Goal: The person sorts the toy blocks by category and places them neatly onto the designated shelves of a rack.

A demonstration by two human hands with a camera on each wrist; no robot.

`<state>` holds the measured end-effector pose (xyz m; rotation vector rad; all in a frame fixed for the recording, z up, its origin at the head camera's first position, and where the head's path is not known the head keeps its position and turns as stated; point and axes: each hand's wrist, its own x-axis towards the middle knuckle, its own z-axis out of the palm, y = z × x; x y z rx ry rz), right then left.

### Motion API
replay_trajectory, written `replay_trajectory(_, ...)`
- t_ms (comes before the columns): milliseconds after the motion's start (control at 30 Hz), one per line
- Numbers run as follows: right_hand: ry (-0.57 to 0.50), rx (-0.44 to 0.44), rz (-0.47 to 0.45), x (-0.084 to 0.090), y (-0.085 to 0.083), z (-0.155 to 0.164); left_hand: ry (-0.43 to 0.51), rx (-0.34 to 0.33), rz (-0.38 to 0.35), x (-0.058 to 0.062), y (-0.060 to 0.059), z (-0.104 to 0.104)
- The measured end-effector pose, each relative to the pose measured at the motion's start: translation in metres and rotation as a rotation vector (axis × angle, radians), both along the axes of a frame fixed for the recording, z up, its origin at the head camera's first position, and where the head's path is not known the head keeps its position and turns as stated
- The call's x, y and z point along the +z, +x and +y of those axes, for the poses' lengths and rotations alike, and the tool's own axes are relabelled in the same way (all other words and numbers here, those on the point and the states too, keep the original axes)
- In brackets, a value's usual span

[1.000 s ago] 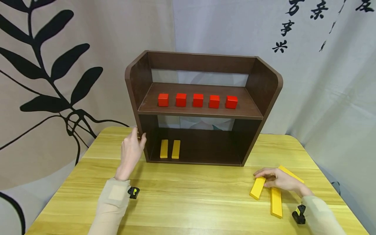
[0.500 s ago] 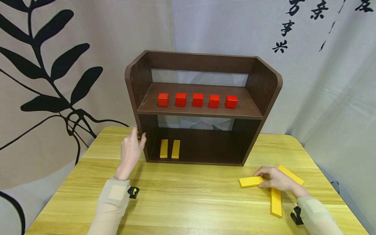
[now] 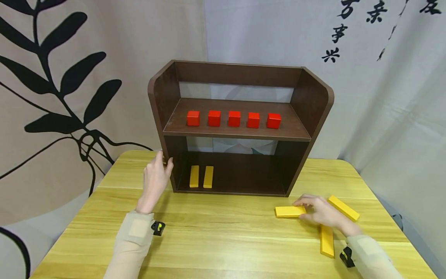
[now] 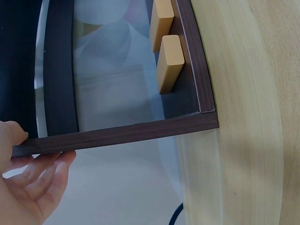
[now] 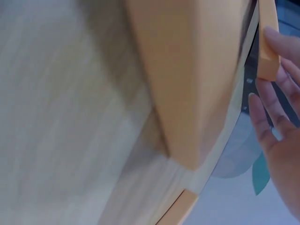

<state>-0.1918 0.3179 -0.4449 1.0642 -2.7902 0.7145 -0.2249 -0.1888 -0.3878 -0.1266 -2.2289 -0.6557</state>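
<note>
My left hand (image 3: 155, 179) grips the left side panel of a dark brown two-tier shelf (image 3: 240, 69); in the left wrist view the thumb lies on one face and the fingers (image 4: 52, 180) on the other. At the right of the table, my right hand (image 3: 322, 211) pinches one end of a yellow rectangular block (image 3: 287, 211), which points left. In the right wrist view the thumb and fingertips hold that block (image 5: 268, 56). Two more yellow blocks lie by the right hand, one behind it (image 3: 344, 208) and one in front (image 3: 326, 241).
Several red cubes (image 3: 234, 119) stand in a row on the upper tier. Two yellow blocks, one at far left (image 3: 194, 176) and another beside it (image 3: 208, 177), stand on the lower tier. The wooden table (image 3: 216, 236) meets a printed curtain (image 3: 376, 97) behind.
The right hand has moved left with its yellow block, which has turned from slanting toward the front to pointing left. My left hand and the shelf stay put.
</note>
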Motion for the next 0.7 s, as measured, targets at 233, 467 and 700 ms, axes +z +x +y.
replay_trajectory(233, 0.014, -0.03, 0.066, 0.003, 0.002, -0.022, -0.019, 0.007, -0.001, -0.001, -0.001, -0.001)
replay_trajectory(467, -0.029, -0.069, 0.1, 0.003, 0.003, -0.045, -0.017, 0.002, -0.002, -0.002, -0.001, -0.001)
replay_trajectory(700, -0.132, -0.068, 0.121, 0.005, 0.002, -0.065, -0.028, 0.005, 0.014, -0.002, -0.001, -0.001)
